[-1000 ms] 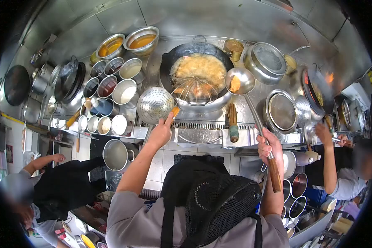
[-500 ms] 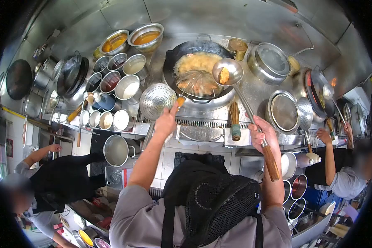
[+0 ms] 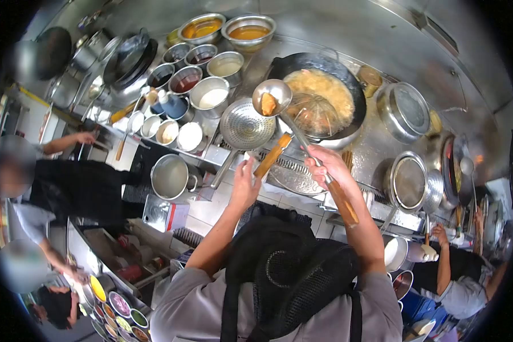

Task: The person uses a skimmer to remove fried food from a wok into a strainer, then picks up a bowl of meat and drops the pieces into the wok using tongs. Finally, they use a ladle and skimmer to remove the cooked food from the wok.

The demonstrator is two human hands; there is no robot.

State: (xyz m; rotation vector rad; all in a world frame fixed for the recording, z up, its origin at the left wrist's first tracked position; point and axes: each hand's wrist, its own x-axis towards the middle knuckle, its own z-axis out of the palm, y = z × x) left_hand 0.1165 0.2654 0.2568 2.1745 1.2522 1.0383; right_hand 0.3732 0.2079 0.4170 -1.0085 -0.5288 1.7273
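My right hand [image 3: 328,165] is closed around the shaft of a ladle [image 3: 279,91], just above its wooden handle. Its bowl is over the wok's left rim and carries a golden-brown piece of food [image 3: 268,104]. A wire skimmer [image 3: 313,115] sits in the black wok [image 3: 356,108], dipped in bubbling yellowish oil [image 3: 319,82] over brownish food. Its wooden handle [image 3: 273,155] slopes down toward me. My left hand [image 3: 246,185] is beside the handle's lower end, fingers stretched upward; the handle shows almost whole. A perforated strainer [image 3: 248,124] lies left of the wok.
Metal pots of sauces and powders [image 3: 210,94] and two bowls of amber liquid [image 3: 248,33] stand at left. A lidded pot [image 3: 404,111] and a sieve on a pot [image 3: 408,181] are at right. Co-workers stand on both sides [image 3: 82,185] [image 3: 461,285].
The view has turned, shifting the stove rightward. The ladle has moved from the wok's right side to its left with the food. My left hand has slipped down off the skimmer's handle.
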